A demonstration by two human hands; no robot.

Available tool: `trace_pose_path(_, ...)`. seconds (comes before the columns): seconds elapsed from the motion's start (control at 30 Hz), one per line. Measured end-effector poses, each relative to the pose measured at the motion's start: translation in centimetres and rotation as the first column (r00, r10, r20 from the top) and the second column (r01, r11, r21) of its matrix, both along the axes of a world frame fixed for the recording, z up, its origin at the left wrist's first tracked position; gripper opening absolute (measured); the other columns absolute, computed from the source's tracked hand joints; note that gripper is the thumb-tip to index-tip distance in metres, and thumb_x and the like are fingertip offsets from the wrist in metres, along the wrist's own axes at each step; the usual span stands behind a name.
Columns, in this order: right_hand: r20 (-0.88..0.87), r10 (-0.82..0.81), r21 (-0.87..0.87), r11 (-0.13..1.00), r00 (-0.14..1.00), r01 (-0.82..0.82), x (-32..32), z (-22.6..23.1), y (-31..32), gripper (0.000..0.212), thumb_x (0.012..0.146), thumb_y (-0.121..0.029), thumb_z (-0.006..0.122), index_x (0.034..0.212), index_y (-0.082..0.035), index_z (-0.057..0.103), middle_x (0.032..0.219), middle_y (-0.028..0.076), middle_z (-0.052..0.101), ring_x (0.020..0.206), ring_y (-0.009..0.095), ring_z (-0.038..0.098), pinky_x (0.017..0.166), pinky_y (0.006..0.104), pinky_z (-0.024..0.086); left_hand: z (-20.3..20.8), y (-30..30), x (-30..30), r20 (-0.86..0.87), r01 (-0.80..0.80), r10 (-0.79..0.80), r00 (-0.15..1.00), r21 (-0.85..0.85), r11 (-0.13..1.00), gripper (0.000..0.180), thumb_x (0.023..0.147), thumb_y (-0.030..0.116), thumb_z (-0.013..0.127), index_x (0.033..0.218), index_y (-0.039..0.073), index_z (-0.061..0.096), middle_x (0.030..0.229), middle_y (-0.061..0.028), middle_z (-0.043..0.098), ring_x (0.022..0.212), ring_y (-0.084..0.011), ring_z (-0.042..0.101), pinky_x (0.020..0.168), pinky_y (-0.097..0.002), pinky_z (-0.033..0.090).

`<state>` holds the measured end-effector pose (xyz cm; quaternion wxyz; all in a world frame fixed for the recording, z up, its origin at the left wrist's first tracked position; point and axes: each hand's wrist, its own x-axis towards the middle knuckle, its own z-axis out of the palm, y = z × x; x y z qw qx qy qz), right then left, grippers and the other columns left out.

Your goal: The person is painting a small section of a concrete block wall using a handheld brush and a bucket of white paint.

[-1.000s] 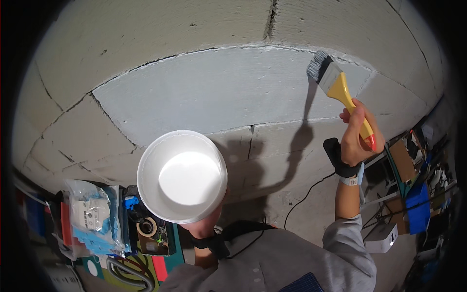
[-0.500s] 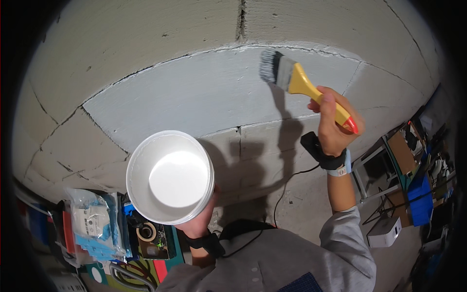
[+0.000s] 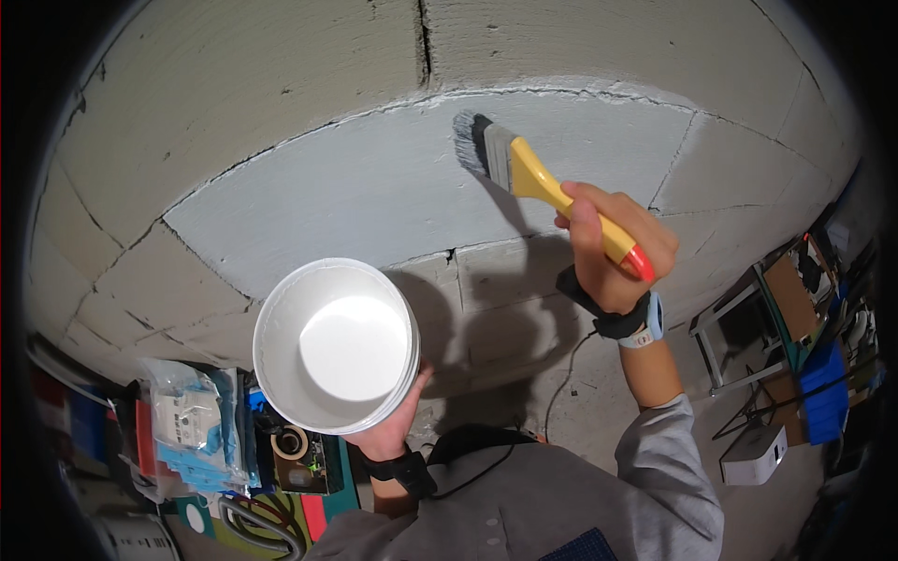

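Observation:
My right hand (image 3: 613, 245) grips the yellow handle of a paintbrush (image 3: 533, 176), its red end sticking out behind the fingers. The brush's dark bristles, coated whitish, are at the upper middle of a white-painted block (image 3: 346, 182) in the wall; they seem to touch it. A white plastic bucket (image 3: 271, 346) with white paint (image 3: 355, 348) inside rests in my left hand (image 3: 398, 421), which is wrapped around its lower right side. The bucket hides most of those fingers. It is held just below the painted block, tilted so that its inside shows.
Unpainted grey blocks (image 3: 253, 75) with dark joints surround the painted one. At lower left are plastic-wrapped blue packs (image 3: 192, 430) and a tape roll (image 3: 289, 443). On the right stand a metal-legged table (image 3: 716, 360), a blue bin (image 3: 823, 393) and a white box (image 3: 754, 455).
My right hand has moved the paintbrush left and slightly down across the painted block. The bucket in my left hand has shifted slightly right in the picture, as the view moved too.

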<state>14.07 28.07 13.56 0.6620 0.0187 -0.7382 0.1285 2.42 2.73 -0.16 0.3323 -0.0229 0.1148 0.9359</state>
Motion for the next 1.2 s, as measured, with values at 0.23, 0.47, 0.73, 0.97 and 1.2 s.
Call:
trace_pose_path(0.23,-0.089,-0.155,-0.272,0.954,0.984,0.125,4.8,-1.4,4.5,0.013,0.092,-0.003,0.069,0.099,0.006,0.075,0.075,0.012,0.073,0.062,0.016,0.07,0.058,0.0248,0.054,0.5,1.2,1.7,-0.441,-0.217,-0.028,0.897,-0.495,0.842,0.091,0.08,0.061,0.065,0.153,0.013,0.038,0.151,-0.016,0.041,0.137,-0.0367,0.036,0.106,-0.0485,0.034)
trace_pose_path(0.47,-0.039,0.153,-0.103,0.982,0.987,-0.156,2.7,-2.0,2.2,0.012,0.09,0.001,0.067,0.097,0.006,0.075,0.074,0.013,0.072,0.056,0.014,0.065,0.052,0.0249,0.05,1.2,1.5,3.2,0.014,-0.091,0.09,0.996,0.023,0.996,0.091,0.08,0.061,0.065,0.153,0.014,0.037,0.151,-0.0163,0.04,0.137,-0.0361,0.036,0.106,-0.0488,0.034)
trace_pose_path(0.73,0.064,0.07,-0.018,0.997,0.996,-0.069,3.0,-3.1,5.7,0.01,0.086,0.002,0.072,0.095,0.003,0.075,0.073,0.011,0.071,0.054,0.016,0.062,0.052,0.0269,0.048,0.3,1.5,4.8,0.066,-0.142,0.135,0.989,0.119,0.983,0.091,0.082,0.058,0.065,0.155,0.014,0.034,0.152,-0.0171,0.038,0.137,-0.036,0.035,0.107,-0.0503,0.035)
trace_pose_path(0.97,-0.009,0.046,-0.133,0.99,0.999,-0.047,7.6,-4.5,6.5,0.016,0.089,0.004,0.063,0.099,0.01,0.073,0.08,0.018,0.074,0.064,0.022,0.073,0.057,0.0287,0.057,1.6,2.3,6.5,0.136,-0.154,0.126,0.983,0.227,0.962,0.091,0.083,0.056,0.066,0.155,0.013,0.033,0.153,-0.0172,0.038,0.138,-0.0356,0.034,0.108,-0.0504,0.034)
trace_pose_path(1.2,0.187,0.251,-0.006,0.967,0.95,-0.254,2.8,-4.7,5.0,0.02,0.083,-0.007,0.08,0.102,-0.003,0.076,0.075,0.01,0.071,0.056,0.017,0.064,0.052,0.0277,0.05,2.6,3.2,7.3,0.042,-0.048,0.037,0.998,0.31,0.95,0.09,0.082,0.053,0.069,0.154,0.011,0.033,0.152,-0.0189,0.037,0.138,-0.0359,0.034,0.108,-0.0511,0.036)
